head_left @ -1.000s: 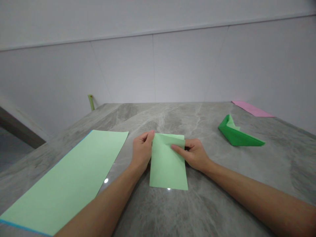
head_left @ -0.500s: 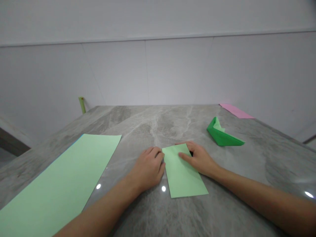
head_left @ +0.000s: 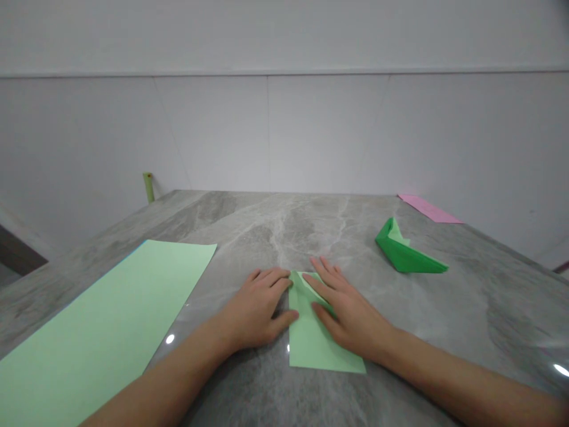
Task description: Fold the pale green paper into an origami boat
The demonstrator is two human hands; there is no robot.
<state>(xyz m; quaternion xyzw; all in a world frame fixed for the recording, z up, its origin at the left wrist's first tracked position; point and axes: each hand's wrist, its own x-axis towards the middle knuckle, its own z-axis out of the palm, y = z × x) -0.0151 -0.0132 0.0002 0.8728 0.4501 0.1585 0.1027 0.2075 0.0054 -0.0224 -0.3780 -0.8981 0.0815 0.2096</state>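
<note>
A small folded light green paper (head_left: 311, 344) lies on the grey marble table (head_left: 284, 231) in front of me. My right hand (head_left: 344, 308) lies flat on top of it, fingers stretched out and spread, pressing the far right part down. My left hand (head_left: 258, 308) rests open at the paper's left edge, with its fingertips at the far left corner and its thumb touching the side.
A large light green sheet (head_left: 102, 320) with a blue edge lies to the left. A dark green folded paper boat (head_left: 406, 252) stands at the right, a pink sheet (head_left: 429, 209) behind it near the wall. A small green post (head_left: 148, 186) stands at the far left corner.
The paper's raised top edge, pinched a second ago, has been laid down. Both hands have opened and now press flat on the paper, which has turned slightly.
</note>
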